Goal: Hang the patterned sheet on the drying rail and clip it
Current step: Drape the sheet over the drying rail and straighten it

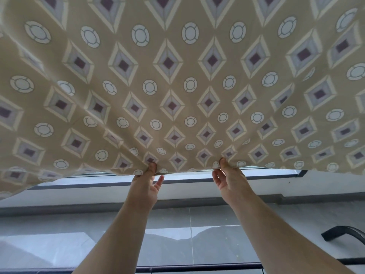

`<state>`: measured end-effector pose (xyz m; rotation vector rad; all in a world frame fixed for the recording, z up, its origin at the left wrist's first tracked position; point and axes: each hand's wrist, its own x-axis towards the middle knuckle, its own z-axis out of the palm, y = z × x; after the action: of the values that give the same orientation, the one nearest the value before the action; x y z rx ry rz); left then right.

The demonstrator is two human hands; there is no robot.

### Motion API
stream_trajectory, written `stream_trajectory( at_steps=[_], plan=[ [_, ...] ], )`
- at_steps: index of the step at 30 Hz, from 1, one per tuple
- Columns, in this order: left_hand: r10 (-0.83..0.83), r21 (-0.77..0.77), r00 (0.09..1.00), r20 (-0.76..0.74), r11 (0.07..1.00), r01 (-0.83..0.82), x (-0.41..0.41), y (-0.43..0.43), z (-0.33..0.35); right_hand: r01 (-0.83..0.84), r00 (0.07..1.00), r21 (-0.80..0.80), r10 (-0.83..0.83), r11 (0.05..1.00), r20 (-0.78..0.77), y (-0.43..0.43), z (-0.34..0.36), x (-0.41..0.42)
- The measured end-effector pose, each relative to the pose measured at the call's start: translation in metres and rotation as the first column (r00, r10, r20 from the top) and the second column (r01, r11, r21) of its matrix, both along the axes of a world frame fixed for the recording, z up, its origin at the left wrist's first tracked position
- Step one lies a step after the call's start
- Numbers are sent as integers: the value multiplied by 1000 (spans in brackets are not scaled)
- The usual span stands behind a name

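Note:
The patterned sheet point(177, 80), tan with diamond and white oval motifs, fills the upper two thirds of the head view and hangs spread out in front of me. My left hand point(147, 181) pinches its lower edge left of centre, thumb on the cloth. My right hand point(227, 177) pinches the same edge a short way to the right. Both arms reach forward and up. The drying rail and any clips are hidden behind or above the sheet.
Below the sheet runs a dark-framed window or railing band point(187, 181) across a white wall. A grey tiled floor point(177, 224) lies under my arms. A black curved bar point(343, 233) sticks in at the right. A dark rail point(197, 268) crosses the bottom.

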<state>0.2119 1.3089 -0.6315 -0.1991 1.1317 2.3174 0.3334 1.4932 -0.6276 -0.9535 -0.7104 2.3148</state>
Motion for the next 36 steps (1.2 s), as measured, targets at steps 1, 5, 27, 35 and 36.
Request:
stream_trajectory(
  at_steps=[1,5,27,35,36],
  plan=[
    [-26,78,999,32,997,23,-2,-1,1,-27,997,-59,22,998,-72,-1,1,-1],
    [-13,279,993,113,960,-20,-7,1,8,-165,939,-168,102,972,-328,-15,14,-15],
    [-30,383,977,213,922,-55,147,-130,85,-59,993,-300,27,952,-111,-151,94,153],
    [126,524,962,243,818,-239,148,-206,132,68,986,-129,-87,989,-145,-153,156,177],
    [127,534,965,230,812,-234,150,-216,137,89,982,-94,-103,992,-159,-156,163,182]
  ],
)
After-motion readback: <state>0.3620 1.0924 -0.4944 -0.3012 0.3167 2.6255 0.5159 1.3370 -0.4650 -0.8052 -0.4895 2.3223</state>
